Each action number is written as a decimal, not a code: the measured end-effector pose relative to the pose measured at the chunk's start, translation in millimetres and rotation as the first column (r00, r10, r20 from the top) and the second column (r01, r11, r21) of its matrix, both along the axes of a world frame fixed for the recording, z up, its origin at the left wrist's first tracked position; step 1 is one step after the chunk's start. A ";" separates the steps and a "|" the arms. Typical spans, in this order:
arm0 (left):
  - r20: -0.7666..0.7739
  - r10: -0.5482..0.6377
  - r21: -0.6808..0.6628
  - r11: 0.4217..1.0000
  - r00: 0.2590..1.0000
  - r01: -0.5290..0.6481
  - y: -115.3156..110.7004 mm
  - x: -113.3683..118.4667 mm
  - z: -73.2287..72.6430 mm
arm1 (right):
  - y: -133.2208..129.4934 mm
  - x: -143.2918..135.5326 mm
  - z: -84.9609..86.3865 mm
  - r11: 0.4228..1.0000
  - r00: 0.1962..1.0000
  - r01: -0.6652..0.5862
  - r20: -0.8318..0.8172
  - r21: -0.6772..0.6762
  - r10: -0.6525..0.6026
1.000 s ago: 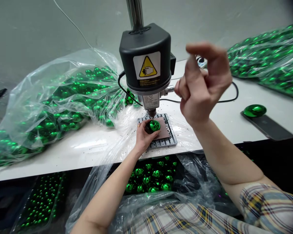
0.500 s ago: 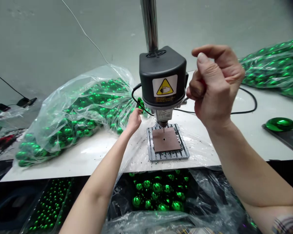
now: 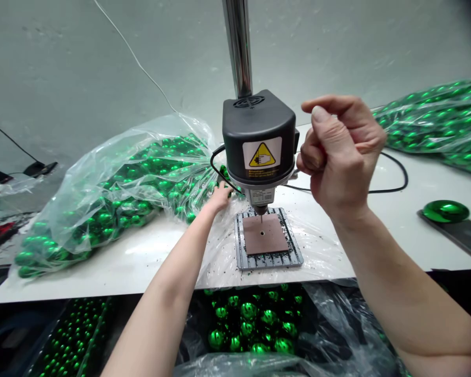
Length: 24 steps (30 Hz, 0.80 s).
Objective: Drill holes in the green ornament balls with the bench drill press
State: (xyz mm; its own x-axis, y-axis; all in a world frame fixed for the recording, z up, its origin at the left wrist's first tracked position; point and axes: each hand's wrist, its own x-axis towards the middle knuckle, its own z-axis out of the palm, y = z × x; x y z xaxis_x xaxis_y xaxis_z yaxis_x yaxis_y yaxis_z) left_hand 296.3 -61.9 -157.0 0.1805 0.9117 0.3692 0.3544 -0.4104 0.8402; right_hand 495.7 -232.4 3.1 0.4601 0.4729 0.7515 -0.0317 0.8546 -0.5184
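Observation:
My left hand reaches to the gathered mouth of a clear plastic bag full of shiny green balls. Its fingers look stretched out and apart, at the balls by the opening, though the tips are partly hidden. My right hand is raised beside the black head of a drill press, fingers curled and thumb near the forefinger. Whatever that hand may grip is hidden. Under the thin drill bit, a brown square pad with a small hole lies on the grey slotted base.
Below the table edge, more green balls lie in a plastic-lined container. Another bag of green balls sits at the right rear. A green disc-like piece rests on a dark phone-like slab. A black cable curves behind my right hand.
The view has tilted up slightly, so most things sit lower in the picture. My left hand's fingers have spread a little at the bag's mouth. My right hand keeps its curled pose.

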 end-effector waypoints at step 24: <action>0.430 0.022 -0.361 0.921 0.902 0.149 -166.8 2.5 -21.2 | 14.9 6.5 -6.0 0.990 0.988 0.131 0.086 -0.053 -0.127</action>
